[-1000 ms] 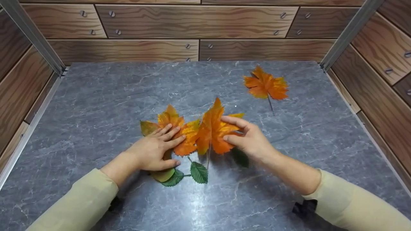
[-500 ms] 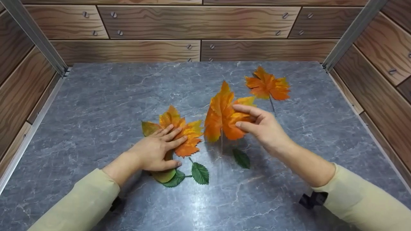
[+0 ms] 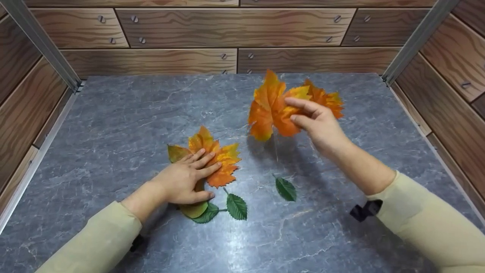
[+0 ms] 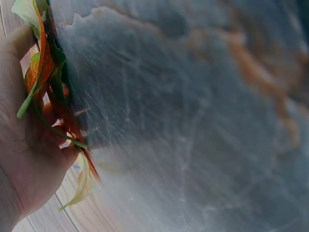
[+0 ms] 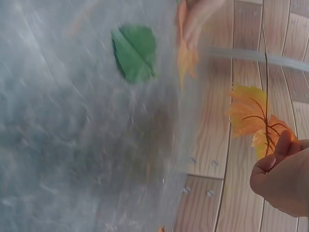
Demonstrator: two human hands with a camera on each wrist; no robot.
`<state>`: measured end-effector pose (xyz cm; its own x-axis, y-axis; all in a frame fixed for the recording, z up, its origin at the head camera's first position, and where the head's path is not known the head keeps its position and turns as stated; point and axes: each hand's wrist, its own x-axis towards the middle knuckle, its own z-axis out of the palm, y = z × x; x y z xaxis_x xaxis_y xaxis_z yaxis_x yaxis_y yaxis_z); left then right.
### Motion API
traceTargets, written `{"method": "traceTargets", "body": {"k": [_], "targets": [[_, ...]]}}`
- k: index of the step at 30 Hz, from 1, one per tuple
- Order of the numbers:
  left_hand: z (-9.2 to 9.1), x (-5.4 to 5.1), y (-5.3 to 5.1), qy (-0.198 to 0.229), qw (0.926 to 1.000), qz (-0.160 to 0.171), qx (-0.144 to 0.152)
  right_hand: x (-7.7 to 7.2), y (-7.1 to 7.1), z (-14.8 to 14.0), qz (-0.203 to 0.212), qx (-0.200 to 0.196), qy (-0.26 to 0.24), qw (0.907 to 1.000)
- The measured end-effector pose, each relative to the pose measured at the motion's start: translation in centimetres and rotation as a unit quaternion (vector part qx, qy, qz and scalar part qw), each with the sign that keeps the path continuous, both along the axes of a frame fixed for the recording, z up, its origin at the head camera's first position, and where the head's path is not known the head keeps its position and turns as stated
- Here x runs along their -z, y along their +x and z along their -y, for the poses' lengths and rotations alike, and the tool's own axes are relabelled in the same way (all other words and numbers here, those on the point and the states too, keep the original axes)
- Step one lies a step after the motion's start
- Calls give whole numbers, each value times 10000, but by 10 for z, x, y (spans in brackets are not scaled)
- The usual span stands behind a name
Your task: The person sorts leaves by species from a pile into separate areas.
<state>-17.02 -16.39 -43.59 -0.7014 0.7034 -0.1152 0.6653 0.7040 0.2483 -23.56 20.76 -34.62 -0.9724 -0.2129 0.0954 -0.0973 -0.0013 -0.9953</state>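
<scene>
My right hand (image 3: 326, 129) pinches an orange and yellow artificial maple leaf (image 3: 265, 113) by its right side, between thumb and fingers. The leaf is raised above the table, its thin stem hanging down. In the right wrist view, dark veins and a stem show on this leaf (image 5: 248, 111). My left hand (image 3: 182, 182) rests with fingers spread on a cluster of leaves, covering part of it. An orange leaf (image 3: 225, 167) sticks out past its fingertips, and a yellow-green leaf (image 3: 195, 209) shows below the palm.
Another orange maple leaf (image 3: 327, 100) lies at the back right, partly hidden behind the held leaf and right hand. Near the middle of the grey marbled table (image 3: 125, 113) lie a single green leaf (image 3: 286, 189) and green leaves (image 3: 237, 206) by my left thumb. Wood-patterned walls (image 3: 235, 26) enclose the table.
My right hand has lifted the maple leaf away from the cluster, up and toward the back right, uncovering the single green leaf. My left hand has stayed in place.
</scene>
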Motion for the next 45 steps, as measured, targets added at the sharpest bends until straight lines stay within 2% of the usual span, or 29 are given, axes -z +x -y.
{"method": "traceTargets", "body": {"k": [10, 16, 22, 31, 38, 42, 45], "targets": [[-1, -2, -1, -23, 9999, 89, -45, -3, -45, -9, 145, 260, -380, 9988], [0, -1, -1, -7, 10000, 80, -50, 6, -72, -13, 498, 357, -577, 9965], [0, 0, -1, -8, 10000, 72, -61, 19, -92, -13, 864, 321, -777, 9927], [1, 0, 0, -62, 9998, 143, -106, 40, -112, -3, 908, 201, -1030, 9903], [1, 1, 1, 43, 9998, 149, -98, 56, -122, 1, 924, 257, -745, 9926], [0, 1, 0, 53, 9998, 151, -115, 63, -125, 1, 1057, 248, -753, 9912], [0, 0, 0, 44, 9998, 154, -126, 67, -127, 1, 1161, 290, -558, 9912]]}}
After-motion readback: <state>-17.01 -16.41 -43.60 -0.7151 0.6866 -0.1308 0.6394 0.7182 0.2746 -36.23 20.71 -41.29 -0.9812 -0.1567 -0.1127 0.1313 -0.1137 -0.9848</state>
